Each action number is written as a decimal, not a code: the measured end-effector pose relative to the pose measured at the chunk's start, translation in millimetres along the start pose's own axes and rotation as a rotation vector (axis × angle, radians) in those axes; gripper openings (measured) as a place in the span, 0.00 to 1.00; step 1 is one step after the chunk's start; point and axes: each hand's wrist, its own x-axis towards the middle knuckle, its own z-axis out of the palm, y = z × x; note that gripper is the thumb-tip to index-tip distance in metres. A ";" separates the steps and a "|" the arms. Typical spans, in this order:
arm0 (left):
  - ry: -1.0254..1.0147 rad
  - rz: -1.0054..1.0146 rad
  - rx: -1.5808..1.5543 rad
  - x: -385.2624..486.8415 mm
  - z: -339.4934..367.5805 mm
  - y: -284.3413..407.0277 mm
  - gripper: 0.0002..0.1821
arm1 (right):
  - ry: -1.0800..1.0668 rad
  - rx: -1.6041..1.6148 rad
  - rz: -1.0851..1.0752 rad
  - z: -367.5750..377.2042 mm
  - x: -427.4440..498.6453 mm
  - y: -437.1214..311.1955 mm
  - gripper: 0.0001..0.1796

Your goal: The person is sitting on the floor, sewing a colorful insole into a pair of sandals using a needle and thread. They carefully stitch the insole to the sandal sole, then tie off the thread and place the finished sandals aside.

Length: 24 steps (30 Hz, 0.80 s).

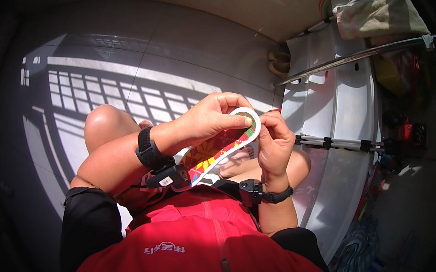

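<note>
An embroidered insole [203, 155] lies aslant above my lap, patterned in red, yellow and green with a white border. Its rounded far end is in the grasp of my left hand [212, 120], thumb pressed on the patterned face and fingers behind. At the right of that end, my right hand [275, 143] has thumb and forefinger pinched together against the white edge. Whether a needle or thread sits between those fingertips cannot be made out. A small red thing [275, 110] shows just behind the right knuckles. Each wrist wears a black strapped device.
To the right stands a rack of pale plastic shelves [318, 110] with metal poles [349, 55]. A pair of brown shoes [279, 63] rests beside it. A cloth [381, 20] hangs at the top right. Barred sunlight falls on the tiled floor [108, 54].
</note>
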 end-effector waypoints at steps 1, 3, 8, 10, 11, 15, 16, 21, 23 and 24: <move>0.000 -0.010 -0.012 -0.1 -0.1 0.7 0.09 | -0.003 0.006 0.003 -0.6 0.6 0.4 0.03; -0.010 -0.031 -0.046 -0.5 -0.9 2.0 0.09 | -0.019 -0.022 -0.017 -3.3 2.8 0.3 0.04; -0.034 -0.061 -0.104 -0.9 -1.6 3.8 0.08 | -0.050 -0.039 -0.055 -7.1 5.0 -1.3 0.06; -0.025 -0.064 -0.079 -1.3 -0.8 5.1 0.07 | -0.048 -0.050 -0.050 -7.9 4.6 -1.4 0.06; -0.020 -0.065 -0.067 -1.4 -0.6 5.4 0.07 | -0.046 -0.073 -0.041 -7.4 4.7 -2.4 0.06; -0.009 -0.041 -0.007 -0.4 -3.6 2.2 0.08 | -0.032 -0.095 -0.007 -3.8 5.6 -5.7 0.06; 0.004 -0.030 0.015 -0.7 -2.6 2.4 0.08 | -0.027 -0.082 0.002 -2.9 5.6 -5.4 0.06; 0.040 0.079 0.089 2.8 -3.4 -3.0 0.09 | 0.079 0.058 0.112 3.6 6.0 -5.6 0.09; 0.046 0.085 0.131 3.3 -4.2 -4.6 0.10 | 0.109 0.065 0.115 7.2 6.4 -12.4 0.09; 0.052 0.088 0.140 3.1 -3.2 -3.5 0.10 | 0.131 0.069 0.101 10.0 6.2 -16.9 0.08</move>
